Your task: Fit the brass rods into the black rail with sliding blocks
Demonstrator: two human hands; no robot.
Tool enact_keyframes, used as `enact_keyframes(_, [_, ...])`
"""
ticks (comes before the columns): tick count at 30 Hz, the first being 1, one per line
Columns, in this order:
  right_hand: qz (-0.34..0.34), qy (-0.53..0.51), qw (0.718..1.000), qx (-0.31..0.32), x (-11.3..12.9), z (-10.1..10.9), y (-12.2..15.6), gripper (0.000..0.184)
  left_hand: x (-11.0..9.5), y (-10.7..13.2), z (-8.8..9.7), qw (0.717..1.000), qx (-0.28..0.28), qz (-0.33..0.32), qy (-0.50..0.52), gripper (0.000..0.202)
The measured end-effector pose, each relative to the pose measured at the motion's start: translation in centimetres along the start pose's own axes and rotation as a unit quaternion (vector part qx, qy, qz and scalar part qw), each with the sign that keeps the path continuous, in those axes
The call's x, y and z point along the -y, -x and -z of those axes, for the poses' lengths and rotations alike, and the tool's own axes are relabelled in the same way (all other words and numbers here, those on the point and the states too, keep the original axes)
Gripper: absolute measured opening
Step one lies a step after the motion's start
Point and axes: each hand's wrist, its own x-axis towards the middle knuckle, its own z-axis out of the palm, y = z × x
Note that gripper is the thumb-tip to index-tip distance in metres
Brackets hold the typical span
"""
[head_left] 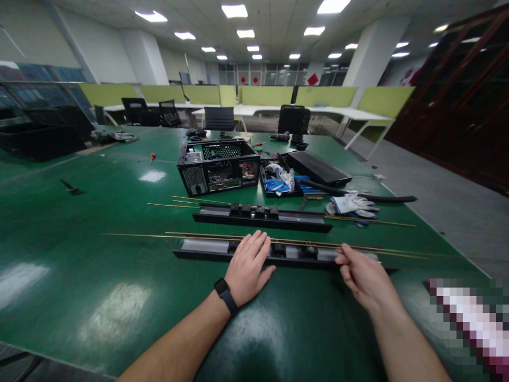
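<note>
A long black rail (202,248) with small black blocks set in it lies across the green table (99,276) in front of me. Thin brass rods (159,235) run along its far side. My left hand (248,268), a dark watch on the wrist, lies flat on the rail's middle with the fingers stretched out. My right hand (363,278) is closed at the rail's right end, its fingertips pinched on a brass rod. A second black rail (294,219) with several blocks lies parallel, a little farther away.
Behind the rails stands an open black computer case (217,167), a tray with blue-and-white gloves (280,180), a flat black panel (318,168), a black hose (382,198) and white work gloves (352,204). Office chairs and desks line the back. The table edge runs along the right.
</note>
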Motion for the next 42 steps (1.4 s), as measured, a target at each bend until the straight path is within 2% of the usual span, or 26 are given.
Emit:
enact_keyframes(2, [0.001, -0.009, 1.0, -0.009, 0.0, 0.3, -0.3, 0.025, 0.0, 0.0, 0.0, 1.0, 0.001, -0.002, -0.001, 0.064])
enact_keyframes(7, [0.008, -0.038, 0.996, -0.081, 0.3, 1.1, -0.9, 0.021, 0.1, 0.0, -0.1, 1.0, 0.0, -0.001, -0.002, 0.064])
enact_keyframes(13, [-0.004, 0.002, 1.0, 0.007, 0.0, 0.0, -0.1, 0.024, 0.0, 0.0, -0.1, 1.0, 0.002, -0.002, 0.002, 0.066])
enact_keyframes(20, [0.012, -0.031, 0.996, -0.081, 0.6, 0.4, -0.2, 0.016, 0.0, -0.1, 0.1, 1.0, -0.001, -0.004, 0.0, 0.065])
enact_keyframes(27, [0.004, -0.005, 1.0, -0.021, 0.0, 0.4, -0.4, 0.018, 0.0, 0.0, 0.0, 1.0, -0.001, -0.001, 0.004, 0.066])
enact_keyframes(32, [0.021, -0.034, 0.994, -0.101, 0.4, 1.4, -1.0, 0.015, 0.1, 0.0, 0.0, 1.0, -0.003, 0.005, -0.002, 0.066])
enact_keyframes(38, [0.009, 0.011, 1.0, -0.015, 0.0, 0.5, -0.2, 0.022, 0.0, 0.0, 0.0, 1.0, -0.002, 0.001, -0.003, 0.064])
enact_keyframes(40, [0.008, 0.009, 1.0, -0.011, -0.1, 0.3, -0.2, 0.022, 0.0, -0.1, 0.0, 1.0, -0.001, 0.002, -0.002, 0.064])
enact_keyframes(42, [0.012, -0.011, 0.999, -0.039, 0.0, 0.5, -0.3, 0.02, -0.1, -0.1, 0.1, 1.0, 0.0, 0.001, 0.001, 0.064])
